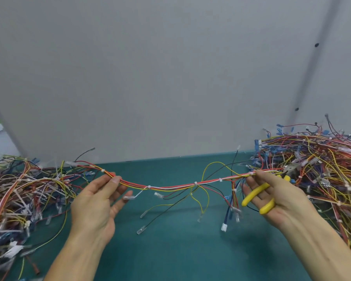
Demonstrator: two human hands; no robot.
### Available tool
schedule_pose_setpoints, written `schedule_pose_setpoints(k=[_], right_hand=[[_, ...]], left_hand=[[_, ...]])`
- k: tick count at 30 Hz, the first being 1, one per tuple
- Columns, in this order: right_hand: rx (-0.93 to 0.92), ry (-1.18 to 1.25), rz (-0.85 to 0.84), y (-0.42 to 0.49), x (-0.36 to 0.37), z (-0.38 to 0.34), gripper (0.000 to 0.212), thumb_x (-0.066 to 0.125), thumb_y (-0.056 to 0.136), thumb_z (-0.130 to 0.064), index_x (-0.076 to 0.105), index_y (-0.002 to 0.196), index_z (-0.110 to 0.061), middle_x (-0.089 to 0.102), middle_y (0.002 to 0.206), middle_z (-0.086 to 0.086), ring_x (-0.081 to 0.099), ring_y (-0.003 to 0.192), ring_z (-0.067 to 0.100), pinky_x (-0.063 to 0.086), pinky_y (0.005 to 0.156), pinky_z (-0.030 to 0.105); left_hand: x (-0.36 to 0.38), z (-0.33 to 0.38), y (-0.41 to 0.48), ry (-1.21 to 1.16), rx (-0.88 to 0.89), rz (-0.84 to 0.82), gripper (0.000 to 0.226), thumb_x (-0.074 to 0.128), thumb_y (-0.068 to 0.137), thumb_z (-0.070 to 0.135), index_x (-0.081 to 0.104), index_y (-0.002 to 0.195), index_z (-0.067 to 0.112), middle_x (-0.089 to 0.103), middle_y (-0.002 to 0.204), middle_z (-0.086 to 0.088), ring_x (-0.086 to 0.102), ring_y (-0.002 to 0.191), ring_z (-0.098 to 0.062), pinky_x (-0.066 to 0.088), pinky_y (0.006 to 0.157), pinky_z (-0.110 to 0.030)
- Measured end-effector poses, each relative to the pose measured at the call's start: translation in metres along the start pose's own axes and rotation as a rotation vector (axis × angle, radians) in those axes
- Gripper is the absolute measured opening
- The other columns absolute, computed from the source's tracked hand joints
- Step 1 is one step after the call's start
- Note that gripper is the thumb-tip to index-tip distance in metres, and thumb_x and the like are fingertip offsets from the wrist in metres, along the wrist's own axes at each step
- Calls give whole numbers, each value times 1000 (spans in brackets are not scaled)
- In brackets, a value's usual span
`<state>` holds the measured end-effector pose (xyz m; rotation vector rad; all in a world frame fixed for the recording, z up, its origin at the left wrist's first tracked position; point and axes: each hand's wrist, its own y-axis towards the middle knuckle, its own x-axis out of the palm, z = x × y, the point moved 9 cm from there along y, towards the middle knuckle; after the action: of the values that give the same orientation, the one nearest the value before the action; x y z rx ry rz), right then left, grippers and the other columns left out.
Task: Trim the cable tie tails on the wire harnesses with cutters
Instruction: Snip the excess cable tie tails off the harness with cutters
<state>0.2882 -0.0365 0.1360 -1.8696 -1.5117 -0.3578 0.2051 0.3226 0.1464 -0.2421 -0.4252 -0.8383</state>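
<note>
A wire harness [170, 185] of red, yellow and white wires hangs stretched between my two hands above the green table. White cable ties [195, 183] ring it at several spots. My left hand [97, 199] pinches the harness's left end between thumb and forefinger. At the harness's right end, my right hand [276, 197] pinches the wires with its fingertips. That same hand also holds the yellow-handled cutters [259, 197] across its palm, with the metal jaws [291, 171] pointing away to the right. Loose branch wires with clear terminals dangle below the harness.
A heap of harnesses [22, 195] lies on the left of the green table [174, 250]. A bigger heap [316, 159] rises on the right, close to my right hand. A grey wall stands behind the table's far edge.
</note>
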Motion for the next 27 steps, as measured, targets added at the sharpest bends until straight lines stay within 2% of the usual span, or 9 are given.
schedule_pose_setpoints(k=[4, 7, 10, 14, 18, 20, 23, 27], right_hand=[[15, -14, 0, -1, 1, 1, 13, 58, 92, -6, 58, 79, -6, 65, 52, 3, 64, 46, 11, 57, 47, 30], [4, -68, 12, -1, 1, 1, 13, 59, 91, -4, 57, 79, -8, 64, 58, 4, 62, 56, 14, 58, 52, 28], [-117, -173, 14, -2, 3, -5, 23, 62, 85, 6, 52, 77, -13, 60, 72, 7, 60, 64, 19, 51, 62, 34], [-315, -379, -29, -15, 15, -14, 24, 68, 78, 11, 55, 76, -10, 53, 64, 6, 58, 57, 21, 52, 63, 33], [-327, -585, -110, -20, 25, -9, 19, 72, 74, 11, 61, 82, -3, 53, 65, 11, 54, 59, 26, 50, 61, 37], [-341, -696, -146, -23, 30, -6, 16, 73, 74, 8, 61, 79, 0, 55, 62, 12, 53, 58, 25, 48, 61, 39], [-420, -872, -186, -28, 36, -5, 18, 73, 79, -1, 60, 70, -9, 56, 56, 11, 51, 50, 20, 44, 56, 36], [-466, -1029, -190, -28, 36, -3, 12, 69, 86, -14, 61, 77, -10, 59, 58, 6, 52, 52, 17, 43, 60, 37]], left_hand=[[4, 0, -2, 40, -3, -22, 13, 59, 89, -1, 64, 87, 11, 64, 76, -3, 60, 70, -18, 58, 53, -26], [9, -1, -5, 75, 8, -50, 13, 61, 88, 0, 66, 89, 11, 63, 76, -3, 60, 69, -17, 58, 53, -27], [18, -2, -11, 117, 32, -98, 13, 63, 86, -1, 68, 89, 11, 65, 69, -1, 60, 62, -14, 58, 53, -28], [30, -1, -17, 185, 101, -172, 16, 66, 82, -2, 72, 86, 13, 68, 69, -1, 62, 58, -11, 53, 51, -24], [41, 3, -25, 304, 194, -253, 27, 67, 82, -3, 77, 79, 22, 70, 69, 1, 65, 60, -10, 55, 55, -23], [44, 2, -28, 344, 213, -276, 31, 67, 82, -2, 77, 79, 27, 70, 69, 0, 65, 60, -10, 55, 56, -23], [44, 0, -28, 348, 202, -268, 30, 67, 82, -4, 77, 78, 24, 70, 68, -1, 65, 59, -11, 55, 54, -23], [41, -3, -26, 327, 172, -246, 25, 67, 82, -4, 76, 76, 18, 69, 68, -3, 65, 58, -12, 54, 52, -23]])
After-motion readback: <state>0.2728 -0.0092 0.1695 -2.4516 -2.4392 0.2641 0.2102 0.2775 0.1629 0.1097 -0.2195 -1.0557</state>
